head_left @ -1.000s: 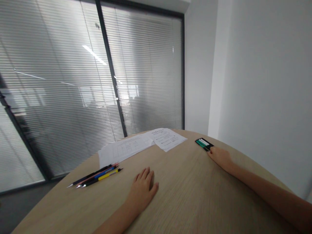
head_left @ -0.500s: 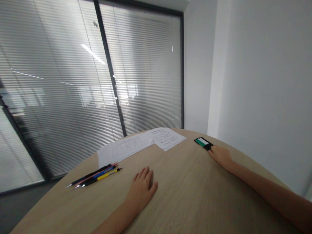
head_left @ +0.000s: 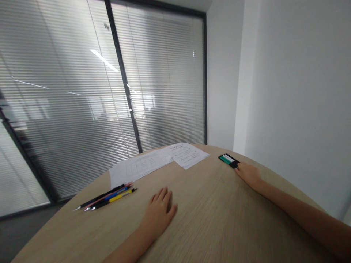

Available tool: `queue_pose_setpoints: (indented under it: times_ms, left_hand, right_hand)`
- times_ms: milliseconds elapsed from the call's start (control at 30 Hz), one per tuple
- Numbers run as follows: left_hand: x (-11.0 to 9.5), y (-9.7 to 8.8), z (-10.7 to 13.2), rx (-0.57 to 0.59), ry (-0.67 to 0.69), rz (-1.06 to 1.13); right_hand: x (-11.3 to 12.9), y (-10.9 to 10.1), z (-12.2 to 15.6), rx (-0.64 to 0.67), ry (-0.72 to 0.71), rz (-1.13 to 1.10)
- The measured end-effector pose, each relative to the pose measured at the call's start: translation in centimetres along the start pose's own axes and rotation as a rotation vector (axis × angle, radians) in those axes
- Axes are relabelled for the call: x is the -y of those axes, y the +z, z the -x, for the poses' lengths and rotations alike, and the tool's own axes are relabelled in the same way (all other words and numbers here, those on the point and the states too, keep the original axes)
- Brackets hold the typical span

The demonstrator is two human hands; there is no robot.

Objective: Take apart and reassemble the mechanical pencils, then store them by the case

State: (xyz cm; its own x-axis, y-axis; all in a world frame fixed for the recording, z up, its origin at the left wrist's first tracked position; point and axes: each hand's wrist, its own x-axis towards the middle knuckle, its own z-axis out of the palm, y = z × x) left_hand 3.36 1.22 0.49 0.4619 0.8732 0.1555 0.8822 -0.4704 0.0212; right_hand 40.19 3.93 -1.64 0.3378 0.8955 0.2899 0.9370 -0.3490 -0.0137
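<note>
My left hand (head_left: 160, 210) lies flat, palm down, on the light wooden table (head_left: 208, 219), fingers stretched out and holding nothing. A bundle of several pens and pencils (head_left: 106, 197) lies to its left, a short way off. My right hand (head_left: 249, 174) reaches far out to the right, and its fingertips touch the near end of a small black case of green and white pens (head_left: 229, 160). The right fingers are mostly hidden behind the hand, so I cannot see whether they grip the case.
Two printed paper sheets (head_left: 153, 162) lie at the table's far edge. Behind the table stands a glass wall with closed blinds (head_left: 95, 91) and a dark frame post. A white wall (head_left: 287, 91) rises on the right.
</note>
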Motion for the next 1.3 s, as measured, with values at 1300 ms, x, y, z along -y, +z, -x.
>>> queue_pose_setpoints:
  times_ms: [1300]
  left_hand:
    - [-0.4,0.2,0.4,-0.021,-0.008,0.039]
  right_hand:
    - [15.8,-2.7,9.0,0.204,-0.793,-0.487]
